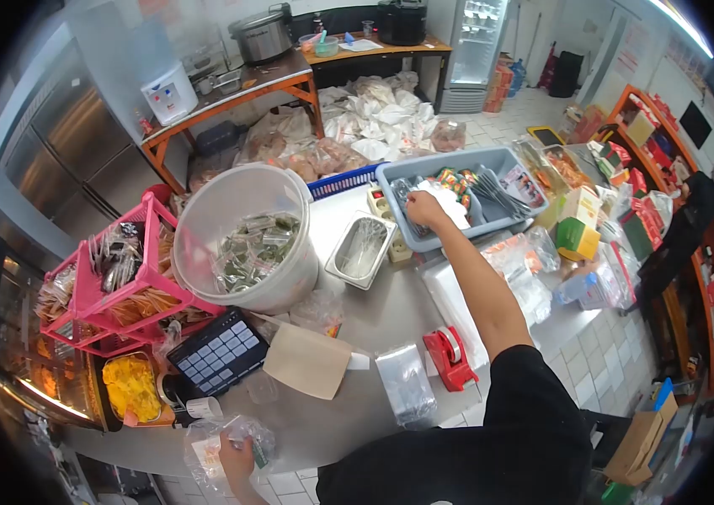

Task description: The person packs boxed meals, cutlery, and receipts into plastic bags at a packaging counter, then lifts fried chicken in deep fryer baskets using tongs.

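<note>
Limp clear bag [204, 450] in left hand [237, 459]

I have the left hand curled around the bag at the near edge of the surface [323, 425] — light, soft, slippery, I judge; best pinched by its mouth. The right hand [426, 209] is over the bin [493, 230] of sachets [451, 178] and utensils [498, 192] by the far edge; what its fingers hold, I can't tell. The tub [291, 290] holds wrapped packets [263, 240].

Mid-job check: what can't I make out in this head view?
All in the head view:
- Right hand: what its fingers touch at the blue tub, hidden by the hand itself.
- Clear bag at the left hand: exact contents, blurred by wrinkled plastic.
- Touchscreen: labels, too small.
- Bucket: lower contents, hidden by upper packets.
</note>
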